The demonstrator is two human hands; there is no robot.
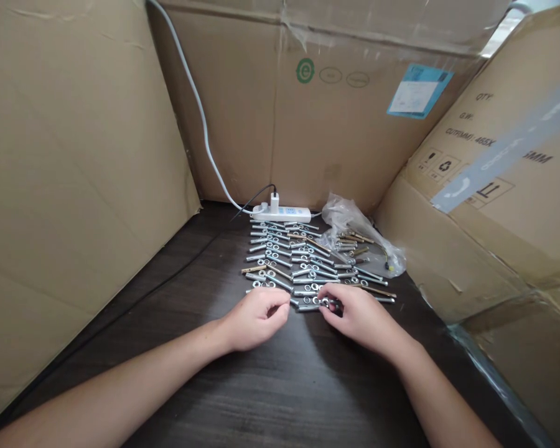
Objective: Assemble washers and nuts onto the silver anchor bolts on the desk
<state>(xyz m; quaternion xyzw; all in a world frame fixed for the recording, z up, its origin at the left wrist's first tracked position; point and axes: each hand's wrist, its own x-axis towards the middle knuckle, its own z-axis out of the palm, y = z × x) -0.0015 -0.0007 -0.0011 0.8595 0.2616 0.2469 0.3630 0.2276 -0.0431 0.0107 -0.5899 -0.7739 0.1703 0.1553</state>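
Several metal anchor bolts point(298, 261) lie in rows on a dark wooden table point(270, 386). My left hand point(256, 317) rests at the near end of the rows, fingers curled and pinched at a bolt's end. My right hand point(357, 314) is closed in a pinch on a bolt point(315, 303) in the nearest row, which lies flat between the two hands.
A clear plastic bag point(359, 233) with more bolts lies at the right of the rows. A white power strip point(282, 213) with a plugged charger and white cable sits behind them. Large cardboard boxes point(74, 186) wall in the table on the left, back and right.
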